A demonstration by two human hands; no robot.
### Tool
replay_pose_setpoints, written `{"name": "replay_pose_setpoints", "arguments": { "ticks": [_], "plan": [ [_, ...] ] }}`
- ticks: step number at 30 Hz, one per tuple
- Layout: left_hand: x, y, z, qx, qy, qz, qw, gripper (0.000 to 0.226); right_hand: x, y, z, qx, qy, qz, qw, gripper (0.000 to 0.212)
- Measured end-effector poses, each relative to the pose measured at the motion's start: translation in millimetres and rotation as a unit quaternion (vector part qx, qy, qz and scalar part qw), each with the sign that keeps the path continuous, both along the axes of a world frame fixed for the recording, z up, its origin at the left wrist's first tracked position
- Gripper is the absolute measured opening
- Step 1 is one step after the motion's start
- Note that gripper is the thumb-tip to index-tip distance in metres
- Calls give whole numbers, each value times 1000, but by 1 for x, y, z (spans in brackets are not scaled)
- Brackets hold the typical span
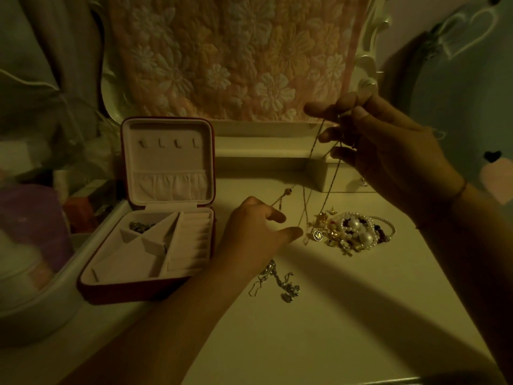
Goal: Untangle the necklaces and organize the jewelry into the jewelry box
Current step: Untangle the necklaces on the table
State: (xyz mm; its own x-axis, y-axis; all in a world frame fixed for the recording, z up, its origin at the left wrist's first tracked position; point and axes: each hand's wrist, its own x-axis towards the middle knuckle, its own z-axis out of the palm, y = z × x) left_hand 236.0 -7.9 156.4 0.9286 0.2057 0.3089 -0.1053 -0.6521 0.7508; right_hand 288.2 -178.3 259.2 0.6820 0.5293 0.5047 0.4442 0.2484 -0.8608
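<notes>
My right hand [388, 151] is raised above the table and pinches a thin gold chain necklace [315, 151] that hangs down to a pile of jewelry [352, 232] with pearls, beads and gold pieces. A small round pendant [317, 235] dangles at the chain's lower end. My left hand [258, 232] hovers low beside the hanging chain, thumb and forefinger apart near the strand; whether they touch it is unclear. A red jewelry box [91, 284] stands open at the left, with a dark piece [141, 226] in a back compartment. Silver chains [274, 282] lie tangled near my left wrist.
A white mirror frame base [266, 151] with a floral cloth behind it stands at the back of the table. A purple object [30, 218] and a white rounded edge sit to the left of the box. A small white drawer unit [333, 179] is behind the hanging chain.
</notes>
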Motion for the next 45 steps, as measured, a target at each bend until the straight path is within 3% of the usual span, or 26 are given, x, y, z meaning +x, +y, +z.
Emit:
{"name": "replay_pose_setpoints", "arguments": {
  "ticks": [5, 15, 25, 37, 40, 45],
  "plan": [
    [-3, -2, 4, -59, 1, -44, 997, 24, -1, -2, 2, 7, 8, -3, 1000, 22],
    [-7, -6, 6, -88, 35, -129, 987, 24, -5, 2, 5, 7, 4, 16, 1000, 23],
    [-10, -9, 7, -105, 39, -133, 985, 17, -7, 2, 4, 15, 7, 27, 999, 22],
    [-9, 8, 19, -176, -30, -90, 980, 6, 1, -21, -5, 54, 54, -10, 997, 26],
    [-12, 11, 28, -265, -37, -118, 956, 12, 4, -26, -8, 63, 65, -9, 996, 27],
    [-13, 15, 36, -441, -47, -205, 872, 17, 6, -31, -16, 67, 81, -18, 994, 27]
  ]
}}
